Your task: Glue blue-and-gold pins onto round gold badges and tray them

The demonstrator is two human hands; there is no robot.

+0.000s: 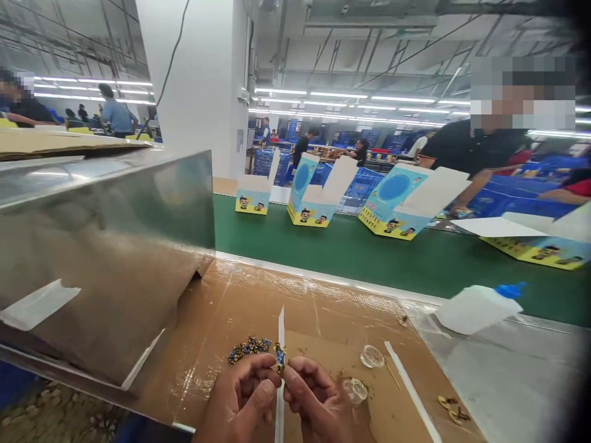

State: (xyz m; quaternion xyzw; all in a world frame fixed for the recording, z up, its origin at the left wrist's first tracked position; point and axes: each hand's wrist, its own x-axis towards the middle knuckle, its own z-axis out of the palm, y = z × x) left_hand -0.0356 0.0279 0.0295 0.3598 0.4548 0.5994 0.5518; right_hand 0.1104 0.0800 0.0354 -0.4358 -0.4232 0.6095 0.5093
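A small blue and gold figurine point(279, 355) is pinched upright between my two hands, above a taped cardboard work surface. My left hand point(247, 394) grips it from the left with thumb and fingertips. From the other side, the fingertips of my right hand point(318, 397) close on its lower part. Just beyond my left hand lies a pile of similar blue and gold pieces point(248, 348). Near my right hand are a clear round lid point(372, 356), a small clear cup point(355, 390) and a thin wooden stick point(392, 373).
Beyond the cardboard point(258, 295) runs a green conveyor belt point(277, 240) bearing several open printed boxes point(392, 215). A white bottle with a blue cap point(475, 309) lies on the right. On the left stands a metal chute point(106, 258). A person in black point(475, 147) is across the belt.
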